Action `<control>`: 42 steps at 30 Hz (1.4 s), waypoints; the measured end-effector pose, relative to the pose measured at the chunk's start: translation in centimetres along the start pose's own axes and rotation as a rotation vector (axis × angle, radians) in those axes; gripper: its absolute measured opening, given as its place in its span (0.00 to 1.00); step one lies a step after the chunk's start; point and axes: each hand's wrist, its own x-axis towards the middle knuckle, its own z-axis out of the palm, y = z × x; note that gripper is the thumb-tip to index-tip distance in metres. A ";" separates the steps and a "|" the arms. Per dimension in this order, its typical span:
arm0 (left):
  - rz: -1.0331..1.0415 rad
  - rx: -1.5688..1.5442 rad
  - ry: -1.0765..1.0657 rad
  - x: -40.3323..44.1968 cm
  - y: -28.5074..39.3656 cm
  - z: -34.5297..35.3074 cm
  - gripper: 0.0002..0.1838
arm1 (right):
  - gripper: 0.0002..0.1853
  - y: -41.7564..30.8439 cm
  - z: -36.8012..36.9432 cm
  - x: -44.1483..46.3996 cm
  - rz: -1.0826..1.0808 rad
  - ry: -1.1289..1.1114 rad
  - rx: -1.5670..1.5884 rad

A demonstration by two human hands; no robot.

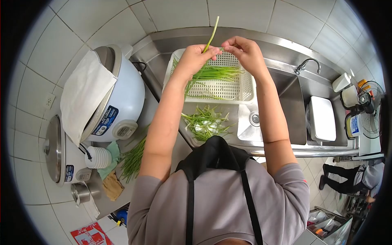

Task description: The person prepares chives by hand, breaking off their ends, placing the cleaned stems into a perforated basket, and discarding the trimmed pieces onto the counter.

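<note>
My left hand is closed around a green stalk that sticks up past the fingers. Beside it, my right hand pinches with thumb and forefinger near the stalk's lower end; what lies between those fingertips is too small to name. Both hands are above a white perforated basket, where a bundle of long green stalks lies. Nearer my body, a loose pile of green trimmings rests on the steel counter. More long green stalks lie to the left, partly behind my left forearm.
Two large cookers, stacked cups and a brown cloth stand at left. On the right are sink basins, a faucet, a white container and a fan. A person is at far right.
</note>
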 end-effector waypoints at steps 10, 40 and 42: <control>0.043 0.701 0.225 -2.6 0.5 0.7 0.12 | 0.06 -1.7 0.6 -0.5 -0.340 0.155 -0.101; 0.558 1.033 0.454 -3.7 -0.5 2.5 0.08 | 0.04 -2.0 0.1 -1.6 -0.333 0.227 -0.363; 0.567 1.020 0.461 -3.6 -0.9 2.6 0.08 | 0.04 -0.6 0.2 -1.1 -0.329 0.283 -0.293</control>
